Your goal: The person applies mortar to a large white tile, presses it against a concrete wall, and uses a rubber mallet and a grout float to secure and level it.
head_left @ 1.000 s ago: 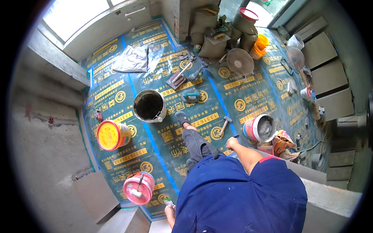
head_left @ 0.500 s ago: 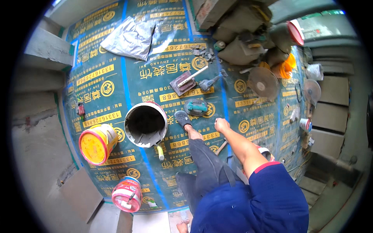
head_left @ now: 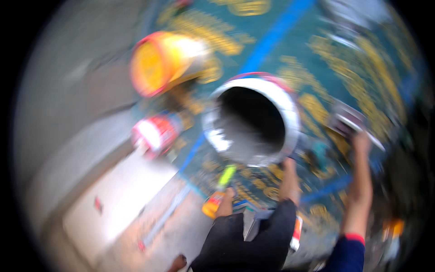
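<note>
My right hand reaches down to a dark reddish-brown float with a pale stick lying across it. The fingers are smeared by motion, so I cannot tell whether they have closed round either one. At the lower edge, what looks like my left hand shows only in part and blurred, apart from any tool. In front of my legs is a large white-rimmed bucket with grey material inside. A yellow-green handle lies beside its near side.
A yellow bucket and a smaller red-and-white bucket stand to the left. Near my right foot is a blurred teal tool. A printed green floor sheet covers the ground, with a pale slab at lower left.
My view has swung left and come closer to the large bucket. My right hand has moved from above the floor near my foot to the float. The picture is now strongly blurred.
</note>
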`<state>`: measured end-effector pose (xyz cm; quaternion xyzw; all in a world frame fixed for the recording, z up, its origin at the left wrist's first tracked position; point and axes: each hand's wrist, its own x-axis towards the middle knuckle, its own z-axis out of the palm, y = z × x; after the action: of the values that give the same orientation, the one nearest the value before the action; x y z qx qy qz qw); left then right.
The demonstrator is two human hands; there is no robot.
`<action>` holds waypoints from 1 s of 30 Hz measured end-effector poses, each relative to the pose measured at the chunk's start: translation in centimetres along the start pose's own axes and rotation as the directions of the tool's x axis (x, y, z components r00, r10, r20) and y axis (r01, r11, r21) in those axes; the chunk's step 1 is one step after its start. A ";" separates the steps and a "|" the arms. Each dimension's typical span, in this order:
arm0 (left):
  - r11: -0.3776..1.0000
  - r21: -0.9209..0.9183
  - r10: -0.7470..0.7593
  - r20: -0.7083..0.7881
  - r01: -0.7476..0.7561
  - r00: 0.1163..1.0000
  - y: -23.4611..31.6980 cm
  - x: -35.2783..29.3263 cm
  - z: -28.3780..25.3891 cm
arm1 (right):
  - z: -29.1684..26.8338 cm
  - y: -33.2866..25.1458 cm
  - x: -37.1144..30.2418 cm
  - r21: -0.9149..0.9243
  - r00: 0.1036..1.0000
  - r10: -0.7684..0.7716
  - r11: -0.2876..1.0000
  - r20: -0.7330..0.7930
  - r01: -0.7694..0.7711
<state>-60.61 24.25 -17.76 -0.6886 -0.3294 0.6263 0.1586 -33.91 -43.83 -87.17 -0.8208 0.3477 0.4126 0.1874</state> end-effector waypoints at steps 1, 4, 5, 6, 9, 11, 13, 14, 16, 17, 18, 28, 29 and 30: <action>0.985 -0.037 -0.167 0.064 0.170 0.984 0.8 -0.2 0.8 | 1.6 1.8 2.0 -0.032 0.994 -0.070 0.997 -0.088 0.067; 0.995 0.006 0.096 0.222 -0.100 0.970 4.8 8.6 -1.7 | -0.1 24.0 11.4 -0.614 0.909 -0.253 0.789 -0.330 -0.003; 0.998 -0.060 0.012 0.251 0.003 0.968 5.6 7.7 -1.5 | -0.7 24.1 12.6 -0.711 0.892 -0.323 0.703 -0.316 0.003; 0.991 -0.046 -0.112 0.231 0.125 0.966 8.4 3.1 0.0 | 3.5 19.3 11.5 -0.639 0.935 -0.233 0.769 -0.268 0.009; 0.989 -0.125 -0.046 0.270 0.082 0.962 6.9 2.2 3.3 | 1.5 16.9 9.6 -0.474 0.964 -0.238 0.839 0.120 0.266; 0.985 -0.174 0.067 0.306 -0.014 0.950 4.9 3.5 4.7 | -0.8 15.9 7.6 -0.418 0.948 -0.290 0.851 0.132 0.319; 0.972 -0.231 0.118 0.309 -0.046 0.944 2.6 6.7 7.5 | -2.4 15.5 3.9 -0.418 0.876 -0.483 0.796 -0.003 0.438; 0.945 -0.311 0.213 0.339 -0.104 0.916 2.0 9.9 11.5 | -6.1 16.3 4.2 -0.420 0.719 -0.665 0.723 -0.205 0.549; 0.942 -0.325 0.172 0.266 -0.080 0.949 0.6 12.5 9.2 | -4.6 13.4 -3.8 -0.376 0.867 -0.496 0.814 -0.052 0.443; 0.928 -0.366 0.170 0.257 -0.067 0.952 0.3 14.2 9.6 | -6.1 12.2 -7.9 -0.373 0.892 -0.451 0.834 -0.037 0.406; 0.912 -0.394 0.220 0.237 -0.113 0.946 -0.9 16.3 9.3 | -6.4 10.0 -11.6 -0.355 0.901 -0.433 0.849 -0.041 0.392; 0.618 -0.782 -0.053 -0.144 -0.081 0.988 -14.0 34.5 15.5 | -6.1 -23.8 -46.1 -0.438 0.822 -0.568 0.729 0.043 0.527; 0.423 -0.906 -0.236 -0.112 -0.002 0.965 -16.4 36.9 8.2 | -5.7 -25.4 -47.9 -0.428 0.822 -0.570 0.740 0.012 0.519; 0.613 -0.790 -0.405 -0.291 0.022 0.867 -20.4 38.3 3.3 | -4.9 -27.6 -49.4 -0.414 0.816 -0.577 0.739 0.019 0.532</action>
<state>-69.07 63.54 -34.46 -0.7670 -0.5993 0.2293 -0.0012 -31.82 -7.17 -43.77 -0.9288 0.0049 0.3539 0.1100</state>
